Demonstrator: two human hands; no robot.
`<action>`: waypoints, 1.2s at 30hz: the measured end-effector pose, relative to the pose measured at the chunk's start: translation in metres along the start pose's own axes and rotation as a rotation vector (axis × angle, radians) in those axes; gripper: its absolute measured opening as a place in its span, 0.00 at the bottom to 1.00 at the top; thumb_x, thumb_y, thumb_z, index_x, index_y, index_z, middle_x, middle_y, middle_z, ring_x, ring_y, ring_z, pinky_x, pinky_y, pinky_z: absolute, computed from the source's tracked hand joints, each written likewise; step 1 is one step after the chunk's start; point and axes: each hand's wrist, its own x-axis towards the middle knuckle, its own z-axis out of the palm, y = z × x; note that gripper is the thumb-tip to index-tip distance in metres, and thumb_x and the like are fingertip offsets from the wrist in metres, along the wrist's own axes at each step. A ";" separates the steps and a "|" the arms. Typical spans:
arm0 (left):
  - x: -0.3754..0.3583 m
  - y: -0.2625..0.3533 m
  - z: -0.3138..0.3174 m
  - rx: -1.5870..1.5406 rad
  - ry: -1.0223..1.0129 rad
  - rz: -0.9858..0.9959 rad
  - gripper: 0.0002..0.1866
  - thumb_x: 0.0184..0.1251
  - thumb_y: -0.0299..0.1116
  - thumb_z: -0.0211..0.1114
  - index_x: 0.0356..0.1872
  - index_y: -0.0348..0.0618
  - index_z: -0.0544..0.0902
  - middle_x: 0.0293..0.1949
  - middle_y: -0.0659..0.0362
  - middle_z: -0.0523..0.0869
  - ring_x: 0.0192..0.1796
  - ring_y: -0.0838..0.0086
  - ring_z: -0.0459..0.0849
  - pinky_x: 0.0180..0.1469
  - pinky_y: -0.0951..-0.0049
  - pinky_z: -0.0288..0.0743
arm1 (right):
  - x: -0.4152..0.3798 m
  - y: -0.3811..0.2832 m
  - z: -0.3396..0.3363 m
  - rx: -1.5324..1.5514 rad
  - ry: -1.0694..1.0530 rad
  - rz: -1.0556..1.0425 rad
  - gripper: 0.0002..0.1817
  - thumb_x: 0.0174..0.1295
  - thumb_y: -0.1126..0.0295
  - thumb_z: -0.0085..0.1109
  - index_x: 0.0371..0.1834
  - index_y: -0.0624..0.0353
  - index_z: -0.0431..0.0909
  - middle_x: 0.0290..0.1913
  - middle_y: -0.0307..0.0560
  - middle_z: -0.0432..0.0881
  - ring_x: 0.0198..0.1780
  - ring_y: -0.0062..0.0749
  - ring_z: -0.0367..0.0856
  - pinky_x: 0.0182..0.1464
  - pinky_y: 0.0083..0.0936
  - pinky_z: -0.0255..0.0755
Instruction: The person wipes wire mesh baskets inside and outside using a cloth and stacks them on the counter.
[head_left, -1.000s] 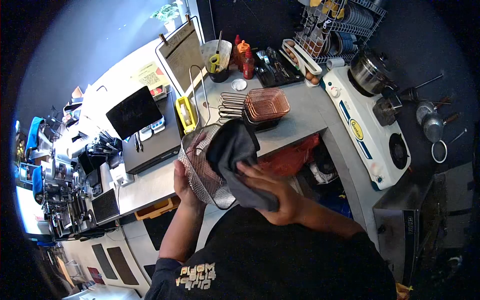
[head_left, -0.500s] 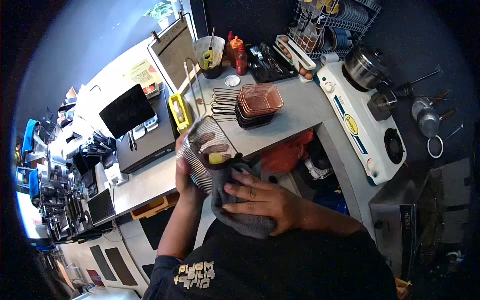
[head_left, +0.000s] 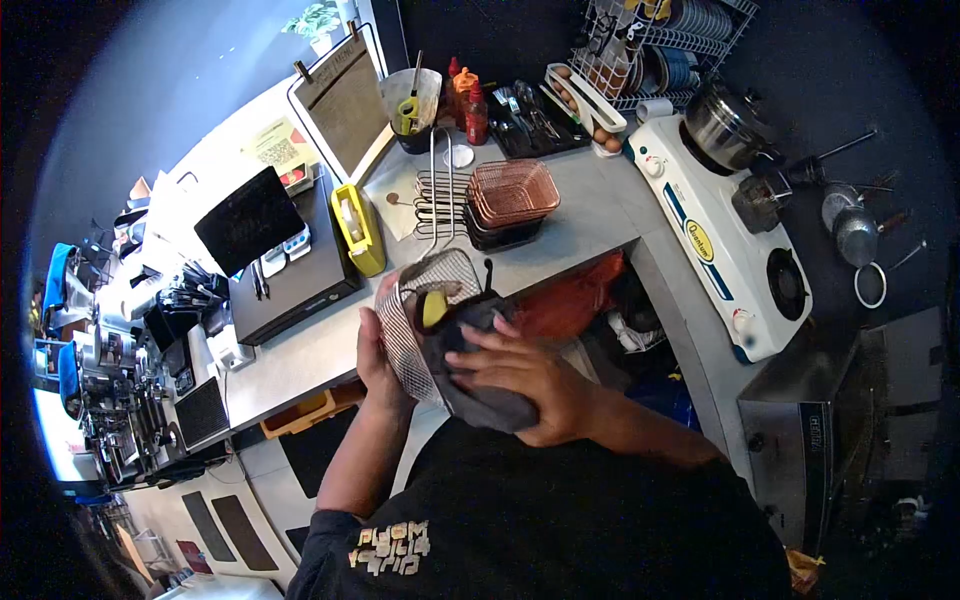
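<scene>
Head view: the left hand (head_left: 380, 355) is partly curled against the outer side of a silver mesh basket (head_left: 415, 345), holding it tilted in front of the person's dark shirt (head_left: 570, 510), near the edge of the bench (head_left: 595, 195). Its thumb points up along the mesh; most of its fingers are hidden. The right hand (head_left: 530, 380) is open, palm down, with its fingers slightly apart, pressing a dark grey cloth (head_left: 490, 400) against the basket. A yellow patch (head_left: 434, 308) shows at the basket's mouth; what it belongs to is unclear. The basket's long wire handle (head_left: 433, 185) reaches up over the bench.

Just beyond, copper-coloured baskets (head_left: 515, 192) sit stacked above black ones (head_left: 505, 237), their looped handles pointing left. Left of these handles stands a yellow tape dispenser (head_left: 362, 235). Behind are a tub (head_left: 412, 105) holding a yellow lighter, a red bottle (head_left: 476, 118), a black cutlery tray (head_left: 535, 125) and a white holder (head_left: 590, 95) with eggs. Farther right, a steel pot (head_left: 725, 135) rests on a white two-burner stove (head_left: 700, 235).
</scene>
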 end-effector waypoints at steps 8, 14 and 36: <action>0.001 -0.024 0.006 0.260 0.001 0.048 0.38 0.70 0.57 0.55 0.67 0.37 0.57 0.57 0.47 0.77 0.58 0.62 0.80 0.61 0.61 0.75 | -0.017 -0.032 -0.041 0.988 0.665 0.476 0.26 0.64 0.56 0.62 0.56 0.66 0.73 0.53 0.61 0.81 0.55 0.41 0.83 0.58 0.37 0.76; 0.002 -0.031 0.026 0.274 0.097 0.041 0.40 0.65 0.59 0.59 0.65 0.38 0.60 0.57 0.47 0.76 0.59 0.61 0.78 0.63 0.60 0.73 | 0.003 -0.038 -0.004 -0.044 0.092 0.328 0.33 0.61 0.61 0.69 0.63 0.66 0.64 0.59 0.62 0.74 0.61 0.50 0.76 0.63 0.38 0.70; 0.112 -0.098 0.072 0.033 0.247 0.006 0.31 0.65 0.47 0.54 0.65 0.41 0.63 0.55 0.51 0.76 0.56 0.62 0.79 0.60 0.61 0.74 | -0.070 0.047 -0.164 -0.082 0.201 0.285 0.29 0.51 0.68 0.74 0.56 0.65 0.76 0.52 0.56 0.76 0.55 0.43 0.80 0.54 0.33 0.78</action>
